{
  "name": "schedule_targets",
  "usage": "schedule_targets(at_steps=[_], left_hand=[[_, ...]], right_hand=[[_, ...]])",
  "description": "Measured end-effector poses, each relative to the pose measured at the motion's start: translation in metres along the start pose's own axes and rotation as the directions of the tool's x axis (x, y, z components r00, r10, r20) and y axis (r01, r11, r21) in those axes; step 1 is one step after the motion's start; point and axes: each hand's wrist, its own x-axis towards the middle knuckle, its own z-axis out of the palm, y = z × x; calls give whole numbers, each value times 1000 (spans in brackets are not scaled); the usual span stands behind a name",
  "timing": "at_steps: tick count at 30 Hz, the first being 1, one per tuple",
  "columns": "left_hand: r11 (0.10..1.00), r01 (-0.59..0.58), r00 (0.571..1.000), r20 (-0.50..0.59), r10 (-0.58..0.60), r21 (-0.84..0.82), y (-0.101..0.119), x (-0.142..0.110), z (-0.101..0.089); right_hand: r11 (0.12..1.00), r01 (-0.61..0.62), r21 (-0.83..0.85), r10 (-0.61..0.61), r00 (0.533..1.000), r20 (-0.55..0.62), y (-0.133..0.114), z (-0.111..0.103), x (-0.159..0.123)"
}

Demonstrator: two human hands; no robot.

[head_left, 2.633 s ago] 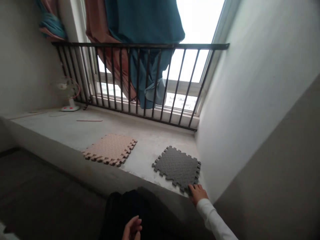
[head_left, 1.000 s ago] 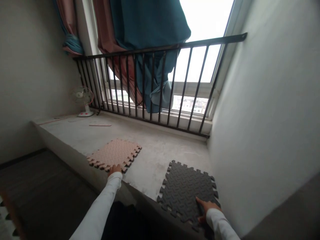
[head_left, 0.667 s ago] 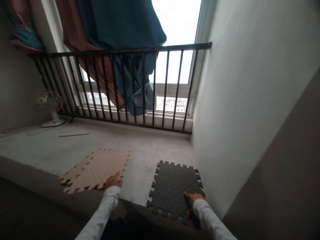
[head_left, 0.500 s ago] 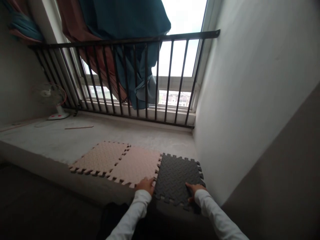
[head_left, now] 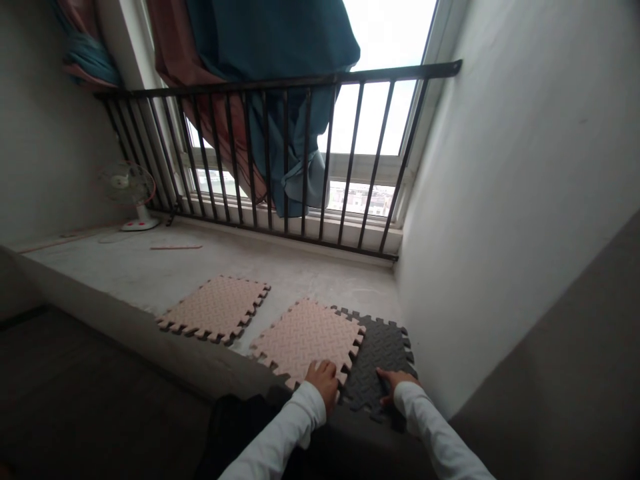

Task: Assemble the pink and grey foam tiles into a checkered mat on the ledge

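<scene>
A pink foam mat tile with jigsaw edges lies on the ledge, its right part overlapping a black foam mat tile. My left hand is closed on the pink tile's near right corner, some fingers hidden beneath. On the near right part of the black tile rests my right hand, thumb and finger spread apart; its other fingers are partly hidden. Farther left, a second pink foam mat tile lies flat, separated by a gap from the one in my left hand.
Behind the ledge runs a black metal railing, with a blue and pink curtain hanging over it. A small white fan stands at the far left, near a thin strip. A white wall borders the right side.
My left hand has shifted the middle pink tile right, onto the black tile, opening a gap beside the left pink tile. My right hand stays on the black tile. The view has turned slightly left.
</scene>
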Motion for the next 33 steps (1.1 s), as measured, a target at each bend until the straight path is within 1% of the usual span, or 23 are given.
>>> schedule_targets(at_steps=[2,4,6,10,12,15,19,23,26,30,33], left_hand=[[993,-95,995,16,97,-63,2,-2,3],[985,-113,991,52,120,-133,3,-2,7],[983,-48,994,86,64,-178,1,3,12],[969,132,988,105,-112,-207,-13,18,16],[963,201,976,124,-180,-181,-23,25,17],[957,271,954,159,-253,-102,-42,30,18],[945,320,943,123,-311,-67,-61,28,21],[931,356,934,69,-350,-88,-71,25,23],[941,328,945,29,-326,-80,-75,21,25],[962,271,962,-10,-271,-18,-76,13,31],[959,282,959,-7,-282,-10,-73,9,32]], right_hand=[[1000,-3,-1,3,1000,-3,-1,0,0],[1000,-9,2,9,1000,-13,-1,0,-1],[1000,-14,7,14,1000,-16,-2,0,-2],[1000,-15,18,15,1000,-7,-3,0,-4],[1000,-13,18,13,1000,-11,-2,1,-4],[1000,-16,14,16,1000,-14,-1,3,-1],[1000,-18,-3,18,1000,-17,1,6,5],[1000,-16,-10,16,999,-31,2,9,6],[1000,-24,-2,24,999,-35,3,10,5],[1000,-19,-1,19,1000,-23,3,9,6],[1000,-12,-15,12,1000,-18,3,9,7]])
